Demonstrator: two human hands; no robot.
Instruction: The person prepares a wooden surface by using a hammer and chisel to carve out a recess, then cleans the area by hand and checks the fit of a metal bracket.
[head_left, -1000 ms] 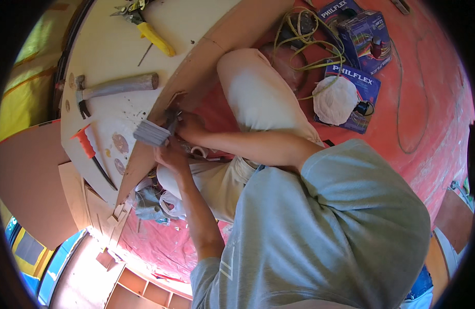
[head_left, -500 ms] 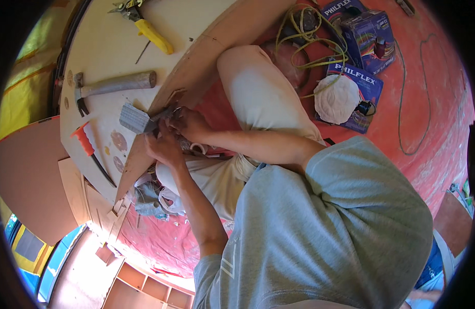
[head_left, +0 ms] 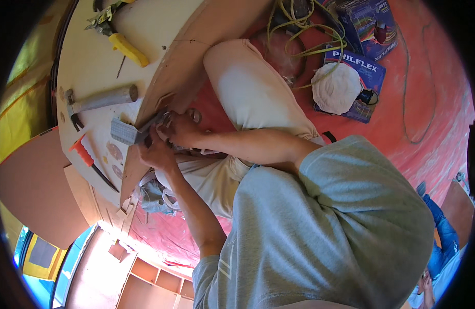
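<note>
My left hand [head_left: 157, 152] is closed at the near edge of the pale board [head_left: 101, 67]. Right beside it my right hand [head_left: 179, 130] is also closed, its fingers bent close to those of the left. Between the fingertips is a dark, narrow piece, mostly hidden, so I cannot make out its kind. A grey ribbed block [head_left: 124, 132] rests on the board just left of my fingers, up against the dark piece. Both hands are over my bent legs [head_left: 253, 92], in pale trousers.
On the board lie a wooden-handled claw hammer [head_left: 104, 99], yellow-handled snips [head_left: 128, 50] and an orange-handled tool [head_left: 82, 153]. Yellow cable [head_left: 299, 31], a white round pad [head_left: 336, 88] and blue boxes [head_left: 369, 26] sit on the red floor sheet [head_left: 428, 62]. Another person's leg [head_left: 443, 221] shows at far right.
The view has shifted, so the board and its tools appear farther left. My hands stay together beside the grey block with fingers slightly rearranged. More of the other person shows at right.
</note>
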